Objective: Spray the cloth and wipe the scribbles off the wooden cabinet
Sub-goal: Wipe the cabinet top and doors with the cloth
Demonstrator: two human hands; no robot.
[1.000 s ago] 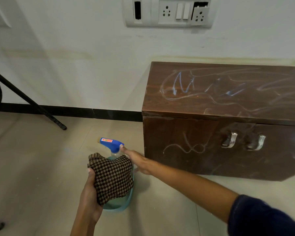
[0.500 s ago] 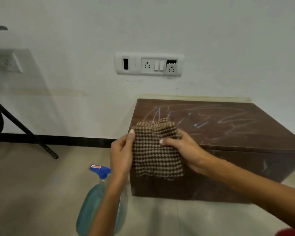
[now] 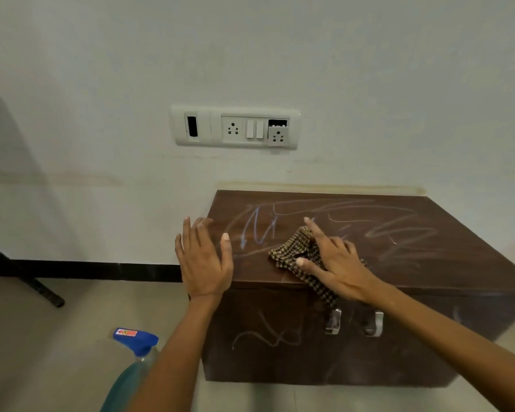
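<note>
Head view: the cloth (image 3: 295,253), held up between both hands a moment ago, is now laid on the wooden cabinet (image 3: 434,263), so wiping can be begun.
The crumpled, coarse checked weave is pressed near the top's 6 o'clock edge by the spread right hand (image 3: 338,264); the left hand (image 3: 204,263) is opened flat at 9 o'clock; chalky scribbles (image 3: 257,228) are left on glossy veneer.

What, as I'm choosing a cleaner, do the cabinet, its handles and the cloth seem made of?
The cabinet looks like dark brown wood or wood-look laminate, smooth and slightly glossy with faint grain. The handles are likely polished metal, given their bright reflections. The cloth is soft woven fabric in a brown-and-cream check; it bunches under the right hand.
</note>
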